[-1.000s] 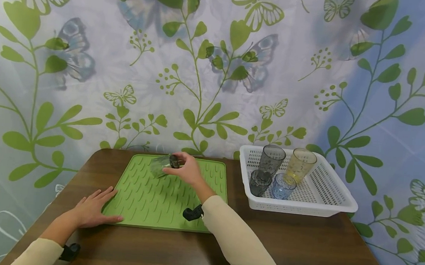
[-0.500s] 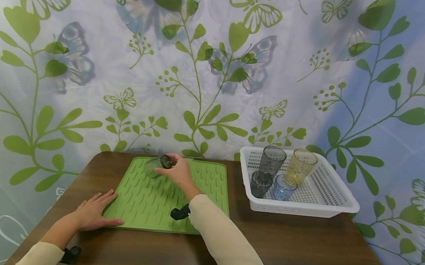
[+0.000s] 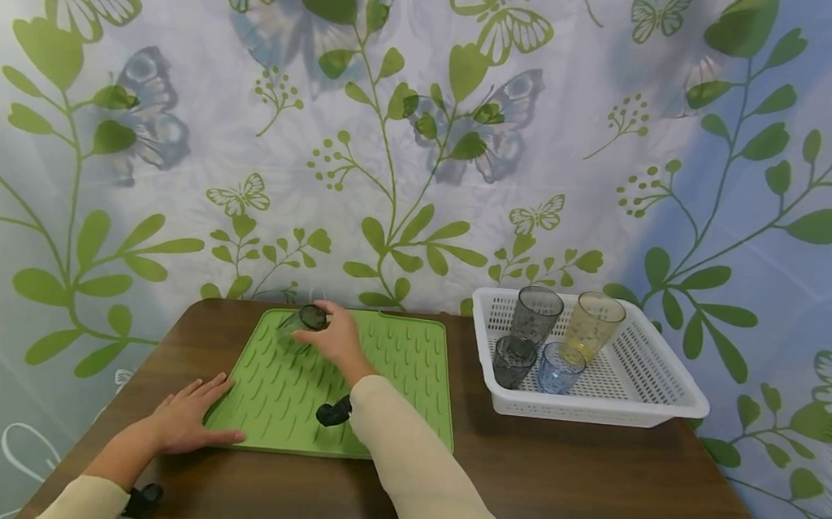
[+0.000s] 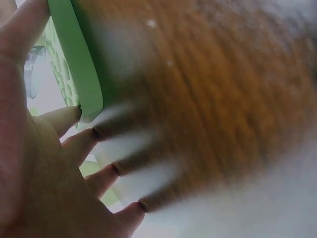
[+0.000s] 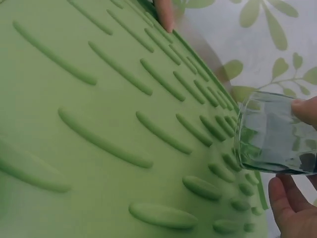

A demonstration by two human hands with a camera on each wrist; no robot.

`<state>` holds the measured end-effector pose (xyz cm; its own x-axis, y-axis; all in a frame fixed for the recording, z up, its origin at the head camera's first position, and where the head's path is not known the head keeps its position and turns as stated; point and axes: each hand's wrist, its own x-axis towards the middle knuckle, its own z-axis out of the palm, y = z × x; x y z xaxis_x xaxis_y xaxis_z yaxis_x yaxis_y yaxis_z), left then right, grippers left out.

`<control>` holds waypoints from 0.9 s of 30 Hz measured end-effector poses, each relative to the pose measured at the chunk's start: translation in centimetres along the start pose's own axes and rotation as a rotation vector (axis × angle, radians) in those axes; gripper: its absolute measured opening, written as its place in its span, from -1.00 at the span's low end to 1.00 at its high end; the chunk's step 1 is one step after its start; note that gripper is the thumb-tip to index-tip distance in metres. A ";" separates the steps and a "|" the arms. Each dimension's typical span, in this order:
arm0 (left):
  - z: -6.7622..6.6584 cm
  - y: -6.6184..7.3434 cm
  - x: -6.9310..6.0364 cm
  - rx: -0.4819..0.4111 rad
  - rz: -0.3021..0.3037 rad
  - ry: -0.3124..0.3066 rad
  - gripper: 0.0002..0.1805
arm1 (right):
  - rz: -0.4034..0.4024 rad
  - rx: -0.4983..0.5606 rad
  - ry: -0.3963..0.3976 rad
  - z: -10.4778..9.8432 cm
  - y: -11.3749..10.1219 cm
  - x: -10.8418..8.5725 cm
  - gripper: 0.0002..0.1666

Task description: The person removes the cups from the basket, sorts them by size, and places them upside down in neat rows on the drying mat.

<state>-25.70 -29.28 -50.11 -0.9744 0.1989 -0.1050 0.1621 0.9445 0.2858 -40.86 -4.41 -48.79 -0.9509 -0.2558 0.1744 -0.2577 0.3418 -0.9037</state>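
Observation:
My right hand (image 3: 337, 339) holds a smoky grey drinking glass (image 3: 295, 333) near its dark base, between thumb and fingers. The glass is tilted, base up, with its rim towards the back left part of the green ridged mat (image 3: 345, 417). In the right wrist view the rim of the glass (image 5: 272, 131) is close to the mat's ridges; whether it touches, I cannot tell. Fingers spread, my left hand (image 3: 187, 419) rests at the mat's left front corner. In the left wrist view its fingertips (image 4: 69, 119) lie along the mat's edge.
On the right of the brown table (image 3: 574, 484) stands a white perforated basket (image 3: 639, 409). Inside are a tall grey glass (image 3: 534, 318), a tall yellow glass (image 3: 597, 318), a small dark glass (image 3: 513, 365) and a small blue glass (image 3: 561, 372). A leaf-patterned curtain (image 3: 408, 169) hangs behind.
My right hand has moved left across the mat with the glass, which now stands closer to upright, base up. The left hand stays in place at the corner.

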 end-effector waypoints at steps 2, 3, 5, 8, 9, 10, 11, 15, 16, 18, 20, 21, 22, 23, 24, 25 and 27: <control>0.0 0.0 0.0 0.001 0.000 0.001 0.14 | 0.014 -0.009 0.008 0.2 0.0 0.1 -0.17; -0.1 0.0 0.0 0.000 -0.001 0.001 0.14 | 0.023 -0.011 0.012 0.3 0.0 0.1 -0.17; -0.1 0.1 0.0 0.002 0.000 -0.001 0.14 | 0.034 0.001 0.013 0.5 0.0 0.0 -0.17; 0.0 0.1 0.0 0.003 -0.002 -0.004 0.15 | 0.035 -0.001 0.017 0.9 -0.1 0.0 -0.17; 0.0 0.1 0.0 0.003 -0.003 -0.005 0.15 | 0.036 0.000 0.018 1.0 -0.1 -0.1 -0.17; 0.0 0.1 0.0 0.003 -0.004 -0.006 0.15 | 0.037 0.000 0.019 1.2 -0.2 -0.1 -0.17; 0.0 0.0 0.1 0.004 -0.006 -0.006 0.15 | 0.041 -0.008 0.021 1.4 -0.2 -0.1 -0.17; 0.0 0.0 0.1 0.006 -0.013 -0.008 0.16 | 0.065 -0.022 0.034 2.0 -0.4 -0.1 -0.18; 0.0 0.0 0.1 0.008 -0.014 -0.008 0.16 | 0.065 -0.027 0.038 2.1 -0.5 -0.1 -0.19; 0.0 0.0 0.1 0.012 -0.014 -0.006 0.16 | 0.064 -0.041 0.045 2.3 -0.6 -0.1 -0.19; 0.0 0.0 0.1 0.013 -0.013 -0.001 0.16 | 0.059 -0.058 0.046 2.6 -0.7 -0.2 -0.18; 0.0 0.0 0.0 0.014 -0.013 0.001 0.16 | 0.055 -0.063 0.046 2.8 -0.7 -0.2 -0.17; 0.0 0.0 0.0 0.014 -0.013 0.003 0.16 | 0.052 -0.061 0.047 2.9 -0.7 -0.2 -0.17; 0.0 0.0 0.0 0.015 -0.014 0.005 0.16 | 0.051 -0.062 0.048 3.1 -0.7 -0.3 -0.16; -0.1 0.0 -0.1 0.013 -0.014 0.006 0.16 | 0.052 -0.057 0.047 3.2 -0.7 -0.3 -0.16; -0.1 0.0 -0.1 0.013 -0.015 0.005 0.16 | 0.052 -0.051 0.050 3.4 -0.7 -0.3 -0.16; -0.1 0.0 -0.1 0.012 -0.017 0.002 0.16 | 0.054 -0.041 0.058 3.5 -0.7 -0.2 -0.16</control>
<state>-25.57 -29.31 -50.01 -0.9773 0.1826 -0.1075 0.1477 0.9508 0.2723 -39.86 -7.77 -49.62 -0.9716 -0.1839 0.1488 -0.2112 0.3911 -0.8958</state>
